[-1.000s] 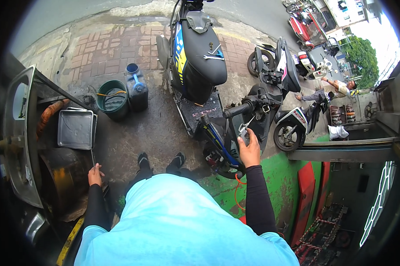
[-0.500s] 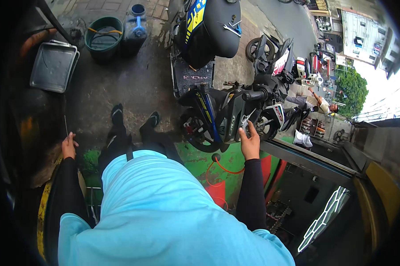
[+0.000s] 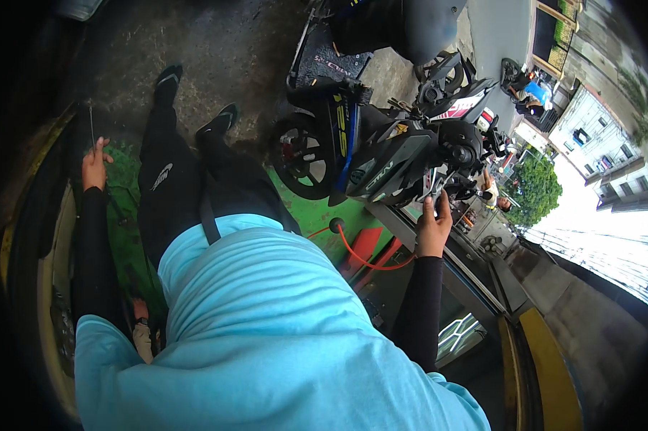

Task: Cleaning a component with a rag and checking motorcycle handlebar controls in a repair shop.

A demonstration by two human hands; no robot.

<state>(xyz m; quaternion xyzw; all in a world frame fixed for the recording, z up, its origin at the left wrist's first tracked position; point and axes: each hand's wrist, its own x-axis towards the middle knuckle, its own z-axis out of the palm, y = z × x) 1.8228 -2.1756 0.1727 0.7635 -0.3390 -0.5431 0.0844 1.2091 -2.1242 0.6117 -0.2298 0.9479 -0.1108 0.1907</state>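
My left hand (image 3: 95,169) is closed around a thin metal rod (image 3: 91,128), which points up out of the fingers; its handle end is hidden in the hand. On the other side, my right hand (image 3: 432,228) is raised, its thumb and fingers pinched around a small metallic piece too unclear to name. Behind that hand, from this view, is a black scooter (image 3: 388,161) with blue and yellow trim. Whether the hand touches the scooter I cannot tell. Both my arms are in black sleeves.
A red hose (image 3: 378,267) curves over the green floor (image 3: 306,215). More motorbikes (image 3: 449,100) stand beyond the scooter, where a person (image 3: 490,192) is partly visible. A rider (image 3: 535,97) is on the road. Another person's hand (image 3: 141,310) shows low on the left.
My view has swung, bringing more road and sky in and taking the bucket and most of the trays out. The right hand appears further right, the left hand higher, each still closed.
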